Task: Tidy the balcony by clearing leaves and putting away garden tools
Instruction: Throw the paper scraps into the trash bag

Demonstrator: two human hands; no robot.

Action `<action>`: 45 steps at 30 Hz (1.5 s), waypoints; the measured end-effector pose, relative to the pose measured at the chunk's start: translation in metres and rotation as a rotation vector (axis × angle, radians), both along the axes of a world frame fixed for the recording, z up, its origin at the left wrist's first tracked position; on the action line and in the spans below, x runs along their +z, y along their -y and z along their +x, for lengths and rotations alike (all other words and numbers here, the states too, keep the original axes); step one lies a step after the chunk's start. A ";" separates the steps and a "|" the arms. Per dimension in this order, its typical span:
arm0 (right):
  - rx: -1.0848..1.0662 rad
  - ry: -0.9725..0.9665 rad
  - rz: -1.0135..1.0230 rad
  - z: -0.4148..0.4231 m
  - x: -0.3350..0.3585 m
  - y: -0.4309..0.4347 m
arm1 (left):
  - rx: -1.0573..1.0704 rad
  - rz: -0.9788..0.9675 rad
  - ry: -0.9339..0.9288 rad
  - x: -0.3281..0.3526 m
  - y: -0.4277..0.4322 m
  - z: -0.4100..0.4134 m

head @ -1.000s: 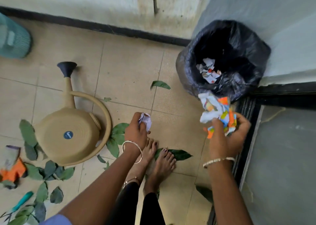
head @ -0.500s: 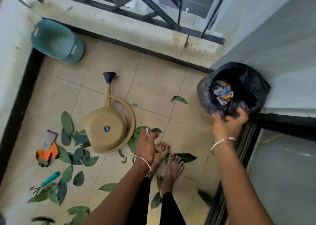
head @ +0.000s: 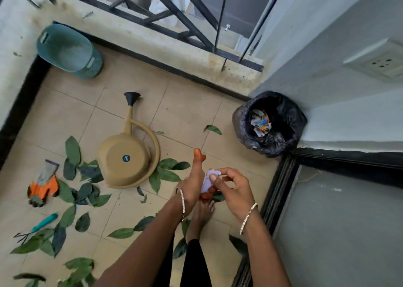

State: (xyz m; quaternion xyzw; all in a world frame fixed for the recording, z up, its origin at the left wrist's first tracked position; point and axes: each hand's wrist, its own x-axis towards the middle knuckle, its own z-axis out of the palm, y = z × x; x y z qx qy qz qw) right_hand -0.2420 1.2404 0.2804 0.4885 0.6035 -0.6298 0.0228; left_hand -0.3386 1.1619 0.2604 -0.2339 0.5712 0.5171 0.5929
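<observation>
Lying scattered over the left and near floor, leaves surround the tipped watering can, glove and hand rake. Right hand pinches paper scrap resting on flat, spread left hand. Lined bin: far right corner.

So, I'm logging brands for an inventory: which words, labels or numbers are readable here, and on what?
Round dark sticker on the watering can: pale lettering, too blurred to read.
Printed scraps in the bin bag: too small to read.
Pale paper scrap pinched by the right hand: no legible text.
Nothing is readable.
</observation>
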 end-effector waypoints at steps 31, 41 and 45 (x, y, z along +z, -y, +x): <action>-0.172 0.151 -0.349 -0.052 0.140 0.110 | 0.321 -0.343 -0.290 0.144 0.167 -0.014; 0.362 0.108 -0.211 -0.101 0.276 0.166 | 0.782 -0.287 -0.334 0.271 0.268 0.022; 0.480 0.106 -0.143 -0.129 0.292 0.197 | 0.983 -0.341 -0.352 0.296 0.318 0.041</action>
